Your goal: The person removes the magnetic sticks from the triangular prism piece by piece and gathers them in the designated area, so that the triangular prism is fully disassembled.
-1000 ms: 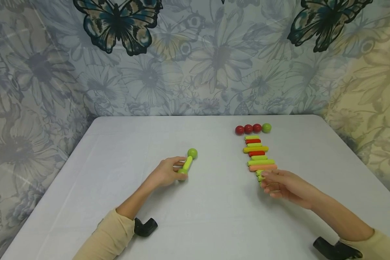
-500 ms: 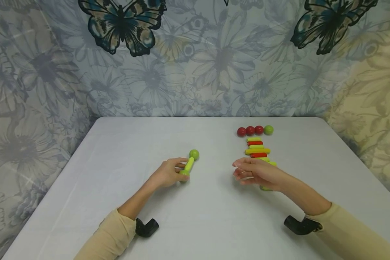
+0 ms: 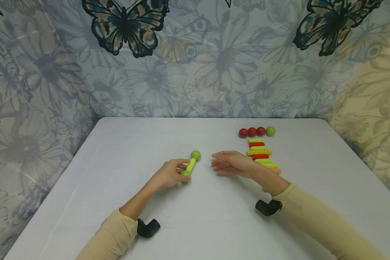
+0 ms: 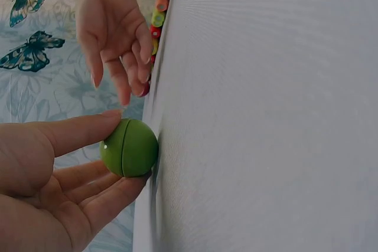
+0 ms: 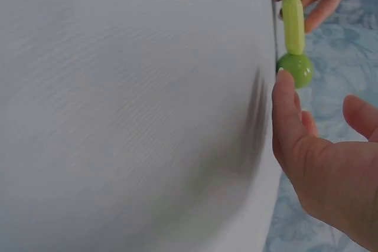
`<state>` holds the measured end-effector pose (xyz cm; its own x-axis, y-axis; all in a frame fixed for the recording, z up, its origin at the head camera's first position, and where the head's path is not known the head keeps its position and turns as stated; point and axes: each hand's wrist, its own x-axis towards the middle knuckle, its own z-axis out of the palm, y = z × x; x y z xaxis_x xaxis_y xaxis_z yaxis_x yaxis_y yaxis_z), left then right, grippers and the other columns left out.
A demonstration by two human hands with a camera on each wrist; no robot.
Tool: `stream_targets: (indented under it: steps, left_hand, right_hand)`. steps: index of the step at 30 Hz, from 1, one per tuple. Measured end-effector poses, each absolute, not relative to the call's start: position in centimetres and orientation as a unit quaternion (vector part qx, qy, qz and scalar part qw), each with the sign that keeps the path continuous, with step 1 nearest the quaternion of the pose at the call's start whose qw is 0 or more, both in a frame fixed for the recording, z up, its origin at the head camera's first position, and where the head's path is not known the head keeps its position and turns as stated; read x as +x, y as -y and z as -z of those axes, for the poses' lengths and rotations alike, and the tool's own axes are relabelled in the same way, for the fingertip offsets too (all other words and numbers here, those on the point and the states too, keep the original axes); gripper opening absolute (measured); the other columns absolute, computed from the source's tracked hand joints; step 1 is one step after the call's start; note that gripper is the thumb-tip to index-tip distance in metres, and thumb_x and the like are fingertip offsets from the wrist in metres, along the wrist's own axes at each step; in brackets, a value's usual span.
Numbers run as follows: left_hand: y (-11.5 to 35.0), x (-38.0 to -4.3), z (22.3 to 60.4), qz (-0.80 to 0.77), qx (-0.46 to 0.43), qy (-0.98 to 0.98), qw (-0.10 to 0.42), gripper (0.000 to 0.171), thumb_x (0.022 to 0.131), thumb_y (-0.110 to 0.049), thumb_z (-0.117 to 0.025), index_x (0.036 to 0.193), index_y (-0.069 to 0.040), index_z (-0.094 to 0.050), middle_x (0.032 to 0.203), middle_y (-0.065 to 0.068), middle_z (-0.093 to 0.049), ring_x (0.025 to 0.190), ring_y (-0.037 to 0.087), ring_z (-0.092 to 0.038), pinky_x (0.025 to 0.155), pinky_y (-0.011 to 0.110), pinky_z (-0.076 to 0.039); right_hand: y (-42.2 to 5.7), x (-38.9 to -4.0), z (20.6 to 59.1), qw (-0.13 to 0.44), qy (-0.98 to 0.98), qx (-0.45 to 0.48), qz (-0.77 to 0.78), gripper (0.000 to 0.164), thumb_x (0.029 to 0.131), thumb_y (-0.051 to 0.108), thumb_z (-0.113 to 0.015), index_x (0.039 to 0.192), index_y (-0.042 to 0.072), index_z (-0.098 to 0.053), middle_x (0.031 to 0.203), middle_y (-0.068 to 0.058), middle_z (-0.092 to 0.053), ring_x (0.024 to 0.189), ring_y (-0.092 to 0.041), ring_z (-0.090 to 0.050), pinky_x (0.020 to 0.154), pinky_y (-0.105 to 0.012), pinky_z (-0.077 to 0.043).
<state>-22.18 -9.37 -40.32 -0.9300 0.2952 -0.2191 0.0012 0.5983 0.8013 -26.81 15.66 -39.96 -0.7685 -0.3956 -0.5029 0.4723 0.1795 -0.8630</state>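
Note:
My left hand [image 3: 168, 174] pinches the near green ball [image 3: 185, 174] between thumb and fingers. A yellow-green rod [image 3: 191, 165] runs from this ball to a second green ball [image 3: 195, 155], so the joined piece looks like a small dumbbell lying slantwise just above or on the table. My right hand [image 3: 235, 164] hovers right of the piece, fingers loosely straight and holding nothing. From the right wrist view, the far ball [image 5: 295, 70] appears beyond my right fingertips; whether they touch cannot be told there, but the head view shows a gap.
A row of three red balls [image 3: 252, 131] and one green ball [image 3: 270, 131] lies at the table's back right. In front of it is a column of coloured rods [image 3: 259, 152], partly hidden by my right forearm. A patterned wall stands behind the white table [image 3: 133, 137].
My right hand has moved left, away from the rod column towards the piece in my left hand. My left hand keeps its pinch on the ball. The head view has shifted slightly.

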Motion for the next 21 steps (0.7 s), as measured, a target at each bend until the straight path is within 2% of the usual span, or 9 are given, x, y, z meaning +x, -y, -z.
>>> stream_targets:
  steps: [13,21]
  left_hand:
    - [9.4,-22.3,40.3,-0.433,0.088,-0.881,0.168,0.059,0.082,-0.01,-0.076,0.135,-0.007,-0.052,0.124,0.014,-0.06,0.114,0.032,-0.057,0.09,0.04,-0.05]
    - [9.6,-22.4,40.4,-0.447,0.089,-0.874,0.17,0.06,0.082,-0.009,-0.076,0.137,-0.007,-0.051,0.124,0.015,-0.059,0.115,0.033,-0.056,0.091,0.04,-0.049]
  right_hand:
    - [-11.6,-29.4,40.7,0.33,-0.673,0.048,0.66,0.053,0.1,0.027,-0.051,0.143,0.003,-0.033,0.137,-0.021,-0.045,0.112,-0.029,-0.055,0.092,-0.036,-0.049]
    - [-10.4,-30.0,40.8,0.323,-0.668,0.05,0.669,0.049,0.101,0.025,-0.051,0.14,-0.002,-0.039,0.134,-0.021,-0.042,0.109,-0.028,-0.055,0.092,-0.033,-0.049]
